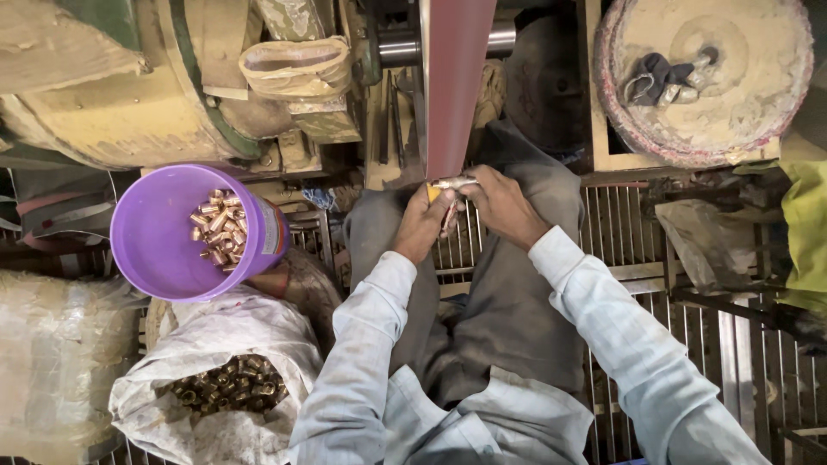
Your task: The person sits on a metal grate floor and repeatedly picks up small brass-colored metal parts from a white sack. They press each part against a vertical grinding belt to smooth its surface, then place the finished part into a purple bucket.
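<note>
Metal fitting (451,183): a small silver-grey piece held at the lower end of the reddish-brown abrasive belt (455,82), directly in front of the seated person. Its long axis lies roughly level across the view, left to right, crosswise to the belt, which runs away from the person toward a steel roller (405,45). Whether the fitting touches the belt cannot be told.

Left hand (424,226): forearm rising from the lower centre, wrist straight, fingers curled shut around the fitting and a thin rod-like part below it. Right hand (502,205): forearm coming in from the lower right in a pale sleeve (616,331), fingers closed on the fitting's right end, thumb side toward the belt. Both hands meet over the person's grey-clad lap.

Surroundings: a purple bucket (159,250) to the left holds bright brass fittings (218,228); just below it, an open white sack (215,331) holds duller fittings (228,385). A round dusty disc (758,95) sits at the upper right, well apart from the hands.
</note>
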